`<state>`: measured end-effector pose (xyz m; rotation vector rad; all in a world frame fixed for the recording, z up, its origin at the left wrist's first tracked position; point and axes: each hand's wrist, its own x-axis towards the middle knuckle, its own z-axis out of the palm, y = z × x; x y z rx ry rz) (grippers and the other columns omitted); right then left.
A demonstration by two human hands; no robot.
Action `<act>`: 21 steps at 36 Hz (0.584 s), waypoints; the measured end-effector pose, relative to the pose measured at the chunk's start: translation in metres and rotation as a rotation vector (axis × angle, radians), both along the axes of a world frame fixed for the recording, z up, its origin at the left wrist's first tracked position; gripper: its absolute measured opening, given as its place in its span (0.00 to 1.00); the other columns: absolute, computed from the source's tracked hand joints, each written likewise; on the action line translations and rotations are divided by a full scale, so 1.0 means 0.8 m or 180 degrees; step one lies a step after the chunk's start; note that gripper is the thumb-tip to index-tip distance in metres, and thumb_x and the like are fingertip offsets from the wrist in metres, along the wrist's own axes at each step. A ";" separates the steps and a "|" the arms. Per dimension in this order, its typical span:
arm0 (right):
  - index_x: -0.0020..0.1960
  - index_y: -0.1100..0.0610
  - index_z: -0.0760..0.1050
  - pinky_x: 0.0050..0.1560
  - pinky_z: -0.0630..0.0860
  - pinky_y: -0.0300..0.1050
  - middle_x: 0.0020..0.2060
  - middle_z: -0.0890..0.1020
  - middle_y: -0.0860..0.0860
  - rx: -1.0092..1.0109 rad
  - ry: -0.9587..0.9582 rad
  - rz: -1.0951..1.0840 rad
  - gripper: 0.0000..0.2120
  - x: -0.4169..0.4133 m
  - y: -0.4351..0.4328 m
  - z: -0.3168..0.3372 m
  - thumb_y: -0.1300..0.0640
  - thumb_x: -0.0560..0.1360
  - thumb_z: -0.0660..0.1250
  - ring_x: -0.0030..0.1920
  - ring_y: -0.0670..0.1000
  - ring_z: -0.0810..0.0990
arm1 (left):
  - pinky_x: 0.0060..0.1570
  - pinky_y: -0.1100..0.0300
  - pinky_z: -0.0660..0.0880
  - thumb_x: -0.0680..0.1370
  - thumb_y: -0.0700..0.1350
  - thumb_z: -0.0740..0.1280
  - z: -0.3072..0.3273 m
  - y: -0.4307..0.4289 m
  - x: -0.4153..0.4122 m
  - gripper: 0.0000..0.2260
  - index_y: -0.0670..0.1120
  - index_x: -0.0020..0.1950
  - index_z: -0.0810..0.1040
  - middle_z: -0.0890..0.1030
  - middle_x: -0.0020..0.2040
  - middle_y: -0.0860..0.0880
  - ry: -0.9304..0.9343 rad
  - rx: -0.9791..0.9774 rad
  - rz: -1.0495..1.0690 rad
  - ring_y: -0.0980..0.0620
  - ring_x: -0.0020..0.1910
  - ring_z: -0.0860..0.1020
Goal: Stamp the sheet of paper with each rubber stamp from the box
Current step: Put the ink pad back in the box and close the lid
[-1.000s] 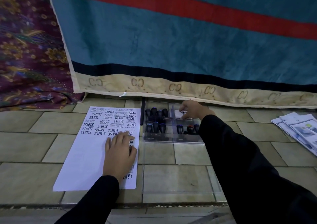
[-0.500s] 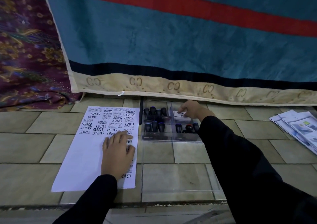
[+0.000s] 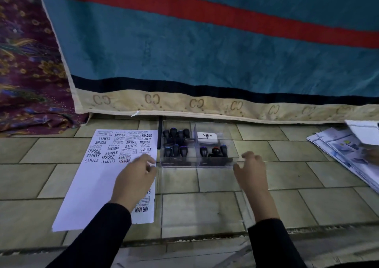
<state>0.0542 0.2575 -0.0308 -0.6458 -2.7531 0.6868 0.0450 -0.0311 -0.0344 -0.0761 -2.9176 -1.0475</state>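
Beige tiled floor (image 3: 287, 175) below a hanging teal blanket with a red stripe (image 3: 205, 52), both hands empty beside the stamping set.

The white sheet of paper (image 3: 92, 185) lies at lower left, its long axis running from the bottom edge up toward the blanket and leaning slightly right, with stamped words crowding its far end. Right of it at centre stands a clear plastic box (image 3: 196, 164). Its left compartment holds black-handled rubber stamps (image 3: 174, 149) standing upright. Its right compartment holds a white ink pad (image 3: 207, 136) at the back and three more stamps in front, one a red-topped stamp (image 3: 215, 150). The clear lid (image 3: 201, 212) lies flat below the box. The left hand (image 3: 135, 177), blurred, is over the sheet's right edge, fingers loosely curled around nothing. The right hand (image 3: 250, 171), likewise loose and empty, is at the box's lower right corner; contact is unclear.
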 end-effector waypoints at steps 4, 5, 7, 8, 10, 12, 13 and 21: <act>0.57 0.67 0.69 0.52 0.70 0.52 0.54 0.76 0.66 -0.0066 -0.0668 -0.0217 0.18 0.025 0.019 -0.018 0.61 0.71 0.66 0.54 0.65 0.74 | 0.36 0.58 0.71 0.77 0.52 0.59 -0.004 0.021 0.026 0.09 0.49 0.45 0.72 0.77 0.39 0.51 -0.0723 -0.0685 -0.0297 0.51 0.37 0.76; 0.57 0.67 0.69 0.52 0.71 0.50 0.53 0.76 0.66 -0.0186 -0.0792 -0.0235 0.17 0.028 0.022 -0.020 0.61 0.71 0.65 0.54 0.64 0.74 | 0.38 0.57 0.70 0.77 0.52 0.59 -0.006 0.025 0.030 0.10 0.47 0.44 0.72 0.76 0.40 0.50 -0.0781 -0.0864 -0.0282 0.50 0.40 0.75; 0.53 0.67 0.71 0.46 0.70 0.47 0.50 0.78 0.64 -0.0348 -0.0931 -0.0220 0.13 0.033 0.024 -0.025 0.61 0.71 0.65 0.51 0.62 0.76 | 0.39 0.58 0.68 0.77 0.52 0.60 -0.008 0.032 0.034 0.10 0.46 0.42 0.69 0.73 0.40 0.50 -0.0826 -0.1020 -0.0219 0.49 0.42 0.73; 0.48 0.66 0.72 0.42 0.69 0.45 0.46 0.79 0.62 -0.0355 -0.0950 -0.0199 0.09 0.034 0.025 -0.029 0.62 0.71 0.64 0.49 0.61 0.77 | 0.39 0.58 0.68 0.77 0.52 0.60 -0.008 0.034 0.036 0.10 0.46 0.42 0.68 0.71 0.40 0.50 -0.0828 -0.1045 -0.0195 0.49 0.42 0.72; 0.39 0.63 0.71 0.38 0.66 0.42 0.37 0.77 0.59 -0.0232 -0.0980 -0.0116 0.03 0.035 0.025 -0.035 0.64 0.71 0.62 0.45 0.61 0.78 | 0.39 0.58 0.67 0.78 0.50 0.60 -0.004 0.040 0.039 0.10 0.46 0.41 0.67 0.68 0.38 0.51 -0.0798 -0.1080 -0.0221 0.49 0.41 0.71; 0.34 0.63 0.71 0.36 0.64 0.41 0.29 0.70 0.55 -0.0119 -0.1059 -0.0036 0.05 0.034 0.025 -0.040 0.66 0.70 0.62 0.42 0.62 0.77 | 0.38 0.59 0.66 0.78 0.47 0.60 0.000 0.044 0.041 0.11 0.46 0.37 0.65 0.66 0.35 0.52 -0.0770 -0.1134 -0.0268 0.49 0.40 0.71; 0.34 0.64 0.73 0.35 0.64 0.41 0.28 0.69 0.54 -0.0062 -0.1119 0.0000 0.05 0.033 0.024 -0.040 0.67 0.69 0.62 0.42 0.62 0.77 | 0.38 0.59 0.66 0.78 0.45 0.60 0.002 0.046 0.043 0.12 0.46 0.35 0.64 0.65 0.35 0.52 -0.0762 -0.1177 -0.0284 0.49 0.40 0.70; 0.51 0.65 0.80 0.37 0.69 0.41 0.35 0.77 0.56 -0.0888 -0.0987 0.0110 0.11 0.033 0.044 -0.007 0.67 0.73 0.62 0.36 0.53 0.74 | 0.31 0.59 0.68 0.75 0.47 0.62 0.040 0.036 0.057 0.09 0.45 0.37 0.69 0.73 0.34 0.50 -0.0504 -0.0988 -0.0208 0.51 0.33 0.73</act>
